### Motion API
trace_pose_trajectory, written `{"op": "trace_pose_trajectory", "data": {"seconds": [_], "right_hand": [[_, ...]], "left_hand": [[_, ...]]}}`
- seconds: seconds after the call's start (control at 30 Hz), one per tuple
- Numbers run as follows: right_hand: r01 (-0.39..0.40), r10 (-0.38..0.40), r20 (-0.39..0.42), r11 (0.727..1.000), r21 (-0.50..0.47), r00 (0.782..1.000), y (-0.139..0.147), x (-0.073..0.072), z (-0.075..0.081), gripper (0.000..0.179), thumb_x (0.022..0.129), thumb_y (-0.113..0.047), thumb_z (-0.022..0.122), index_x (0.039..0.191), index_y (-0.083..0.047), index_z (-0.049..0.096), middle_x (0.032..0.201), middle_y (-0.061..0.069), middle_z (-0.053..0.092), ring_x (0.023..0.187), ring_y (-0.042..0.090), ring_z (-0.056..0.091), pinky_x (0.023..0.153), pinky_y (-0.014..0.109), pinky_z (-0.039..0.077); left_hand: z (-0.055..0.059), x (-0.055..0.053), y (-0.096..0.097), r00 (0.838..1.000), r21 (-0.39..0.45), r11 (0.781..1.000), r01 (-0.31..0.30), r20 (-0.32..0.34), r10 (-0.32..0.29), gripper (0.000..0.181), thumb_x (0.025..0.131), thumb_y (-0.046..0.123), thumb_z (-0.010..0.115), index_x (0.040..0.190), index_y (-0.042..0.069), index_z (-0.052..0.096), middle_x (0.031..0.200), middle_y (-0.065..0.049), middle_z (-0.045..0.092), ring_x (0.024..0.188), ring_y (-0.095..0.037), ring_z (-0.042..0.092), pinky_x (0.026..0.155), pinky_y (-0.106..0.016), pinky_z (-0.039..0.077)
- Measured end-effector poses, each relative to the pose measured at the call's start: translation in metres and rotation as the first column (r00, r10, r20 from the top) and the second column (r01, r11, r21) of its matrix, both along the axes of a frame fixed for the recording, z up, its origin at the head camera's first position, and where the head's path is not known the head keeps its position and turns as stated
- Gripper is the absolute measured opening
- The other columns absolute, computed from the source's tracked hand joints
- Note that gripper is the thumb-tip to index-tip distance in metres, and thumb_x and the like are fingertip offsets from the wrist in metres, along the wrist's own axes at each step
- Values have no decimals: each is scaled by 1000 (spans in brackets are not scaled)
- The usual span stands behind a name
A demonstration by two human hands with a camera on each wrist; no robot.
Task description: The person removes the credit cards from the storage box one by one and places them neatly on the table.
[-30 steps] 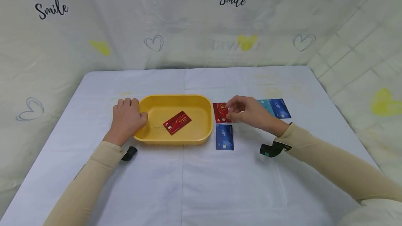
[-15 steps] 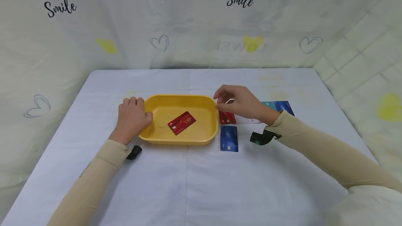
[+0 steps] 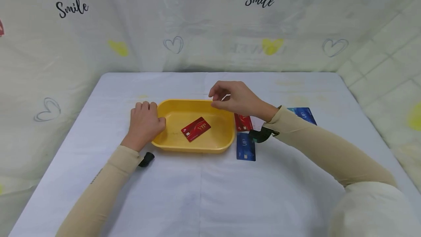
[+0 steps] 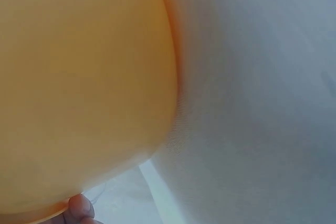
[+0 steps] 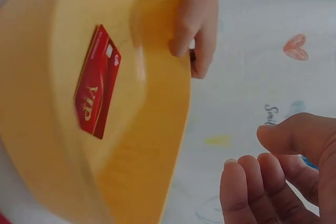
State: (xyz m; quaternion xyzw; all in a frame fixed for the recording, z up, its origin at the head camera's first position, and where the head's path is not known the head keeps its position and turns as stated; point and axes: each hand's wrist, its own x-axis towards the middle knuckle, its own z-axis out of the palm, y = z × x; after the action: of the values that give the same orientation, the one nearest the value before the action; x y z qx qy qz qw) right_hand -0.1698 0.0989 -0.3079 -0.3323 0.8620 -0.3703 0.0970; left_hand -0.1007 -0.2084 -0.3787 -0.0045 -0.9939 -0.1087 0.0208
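Observation:
My left hand grips the left end of a yellow plastic tray, thumb over the rim and fingers on the outside. One red VIP card lies flat in the tray. My right hand is over the tray's far right rim, fingers loosely bent. In the right wrist view, the right hand's thumb and fingers are apart with nothing seen between them. Right of the tray lie another red card, partly covered by the hand, and a blue VIP card.
Farther right, another blue card lies partly behind the right sleeve, with a sliver of a teal card beside it. A white cloth covers the table. A printed curtain hangs along the back edge.
The right hand has moved left from the red card beside the tray to above the tray's far right rim. The left hand stays on the tray. The head view has shifted slightly.

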Motion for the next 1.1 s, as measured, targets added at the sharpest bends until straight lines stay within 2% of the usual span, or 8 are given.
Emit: {"op": "trace_pose_trajectory", "data": {"seconds": [0.6, 0.93, 1.1], "right_hand": [[-37, 39, 14, 992, -121, 999, -40, -19, -14, 17, 91, -14, 75, 107, -10, 69, 99, 7, 71, 90, 17, 67, 89, 36, 62], [-101, 105, 56, 992, -74, 993, -46, -25, -34, 25, 92, -16, 75, 113, -6, 68, 100, 6, 68, 93, 16, 66, 89, 31, 61], [-139, 144, 80, 988, -61, 986, -52, -26, -38, 27, 92, -17, 76, 116, -6, 68, 101, 5, 67, 95, 16, 65, 91, 31, 60]], "left_hand": [[-1, -1, -3, 1000, 24, 1000, 0, -8, 0, 30, 88, 20, 48, 103, -5, 53, 95, -19, 49, 96, -36, 39, 81, -45, 31], [-3, -1, -2, 999, 22, 1000, 19, -42, -18, 26, 89, 19, 49, 99, -4, 54, 92, -19, 50, 93, -36, 40, 78, -44, 29], [-3, -1, -3, 999, 16, 1000, 14, -47, -14, 27, 90, 19, 50, 101, -5, 54, 93, -19, 50, 94, -36, 40, 79, -44, 30]]}}
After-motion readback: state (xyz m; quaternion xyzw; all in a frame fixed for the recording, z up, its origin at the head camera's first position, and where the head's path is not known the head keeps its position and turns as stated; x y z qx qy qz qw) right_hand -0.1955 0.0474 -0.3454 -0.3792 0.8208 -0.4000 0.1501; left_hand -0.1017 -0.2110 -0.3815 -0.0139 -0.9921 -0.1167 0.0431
